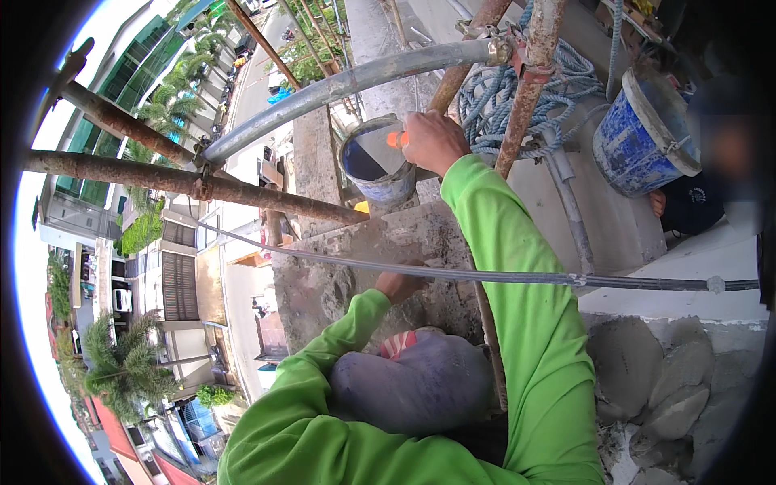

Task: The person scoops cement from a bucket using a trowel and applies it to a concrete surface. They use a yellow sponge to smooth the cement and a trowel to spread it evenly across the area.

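Note:
My right hand [436, 142] is closed round the orange handle of a trowel [397, 139]. Its flat grey blade lies over the mouth of a bucket [380, 191], blue inside and smeared with cement outside, which stands at the far end of a cement-stained board [380, 234]. Lower down, my left hand [400, 284] rests at the board's surface near my bent knee. A dark cable passes close by it, and its fingers are too unclear to read.
Rusty scaffold pipes [275, 198] and a grey metal tube [347, 85] cross ahead. A thin cable [501, 276] runs across my arms. Coiled blue rope [485, 101] and a blue bucket [634, 141] sit right, beside another person. The street [252, 105] lies far below at left.

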`<state>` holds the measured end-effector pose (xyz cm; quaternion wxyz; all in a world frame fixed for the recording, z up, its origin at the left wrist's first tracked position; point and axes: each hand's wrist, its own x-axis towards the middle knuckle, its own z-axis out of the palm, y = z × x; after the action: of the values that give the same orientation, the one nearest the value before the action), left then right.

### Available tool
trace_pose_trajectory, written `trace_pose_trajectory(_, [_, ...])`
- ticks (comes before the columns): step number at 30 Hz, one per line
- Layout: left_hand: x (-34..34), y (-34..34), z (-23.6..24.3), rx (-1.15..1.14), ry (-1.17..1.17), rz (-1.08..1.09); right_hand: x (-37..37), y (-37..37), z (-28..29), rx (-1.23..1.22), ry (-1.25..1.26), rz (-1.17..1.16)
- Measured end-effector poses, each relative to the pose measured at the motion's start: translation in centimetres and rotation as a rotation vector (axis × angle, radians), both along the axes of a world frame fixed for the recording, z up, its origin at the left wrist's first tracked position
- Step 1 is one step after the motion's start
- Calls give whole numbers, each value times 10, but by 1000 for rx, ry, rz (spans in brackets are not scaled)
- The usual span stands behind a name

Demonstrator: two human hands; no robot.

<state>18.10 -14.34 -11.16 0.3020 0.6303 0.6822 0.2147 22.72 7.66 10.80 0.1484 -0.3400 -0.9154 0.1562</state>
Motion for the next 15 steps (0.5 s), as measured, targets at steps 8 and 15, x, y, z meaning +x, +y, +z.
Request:
trace_pose_trajectory(8, [-21,-31,-38,-26,-69,93,-66,5,-40,-20,-32,-73])
trace_pose_trajectory(15, [-22,-40,-37,-29,-127,64,-70,20,-74,-22,-44,-5])
